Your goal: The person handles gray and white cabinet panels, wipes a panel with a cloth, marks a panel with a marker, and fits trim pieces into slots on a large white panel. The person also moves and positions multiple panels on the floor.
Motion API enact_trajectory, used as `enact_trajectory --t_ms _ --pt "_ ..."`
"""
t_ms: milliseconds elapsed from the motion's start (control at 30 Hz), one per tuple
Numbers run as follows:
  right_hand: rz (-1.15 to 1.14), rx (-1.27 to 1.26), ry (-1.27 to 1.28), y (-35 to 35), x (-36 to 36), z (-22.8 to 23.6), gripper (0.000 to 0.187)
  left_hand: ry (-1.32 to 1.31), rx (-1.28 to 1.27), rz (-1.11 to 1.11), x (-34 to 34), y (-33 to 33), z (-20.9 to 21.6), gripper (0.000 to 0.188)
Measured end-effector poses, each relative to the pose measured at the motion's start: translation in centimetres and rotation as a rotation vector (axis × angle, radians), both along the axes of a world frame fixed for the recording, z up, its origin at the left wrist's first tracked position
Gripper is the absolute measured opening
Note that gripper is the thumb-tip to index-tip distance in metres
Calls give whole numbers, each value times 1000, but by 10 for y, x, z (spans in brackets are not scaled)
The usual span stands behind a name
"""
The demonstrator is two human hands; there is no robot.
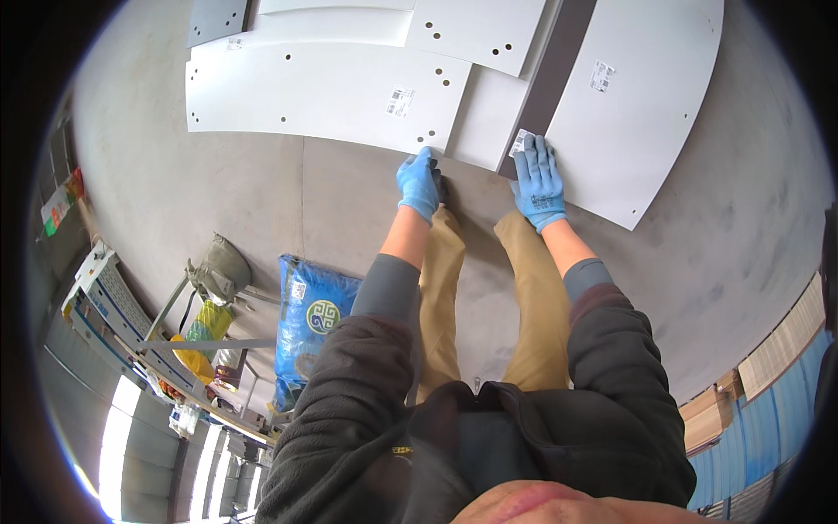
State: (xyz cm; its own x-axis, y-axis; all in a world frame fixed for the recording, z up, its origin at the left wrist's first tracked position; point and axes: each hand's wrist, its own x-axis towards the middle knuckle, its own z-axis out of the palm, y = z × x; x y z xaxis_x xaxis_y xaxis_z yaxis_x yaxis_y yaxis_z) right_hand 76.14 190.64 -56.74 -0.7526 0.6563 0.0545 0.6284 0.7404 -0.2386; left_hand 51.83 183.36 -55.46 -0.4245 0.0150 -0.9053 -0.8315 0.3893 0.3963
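Observation:
My left hand [419,185], in a blue work glove, is closed at the near edge of a white panel [340,92], beside its lower right corner. The panel has small drilled holes and a printed label. My right hand [539,182], gloved alike, lies with fingers stretched out over the near end of a dark grey strip [559,74] and the edge of a large white panel [642,96]. A white label [518,143] shows beside its fingertips. Between the hands lies another white board [487,115], partly covered by its neighbours.
Further panels [476,31] and a grey piece [216,19] lie at the far side on the concrete floor [236,183]. A blue sack [310,314] leans by a metal rack [201,345] on my left. Stacked boards [781,327] stand at the right.

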Motion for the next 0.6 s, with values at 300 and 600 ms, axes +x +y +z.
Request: enact_trajectory --t_ms 300,600 --pt "-5 -42 -77 -4 -1 -3 80 15 25 -112 -8 -16 -25 20" --pt "14 2 20 -5 -11 10 67 96 186 -324 -44 -46 -14 39"
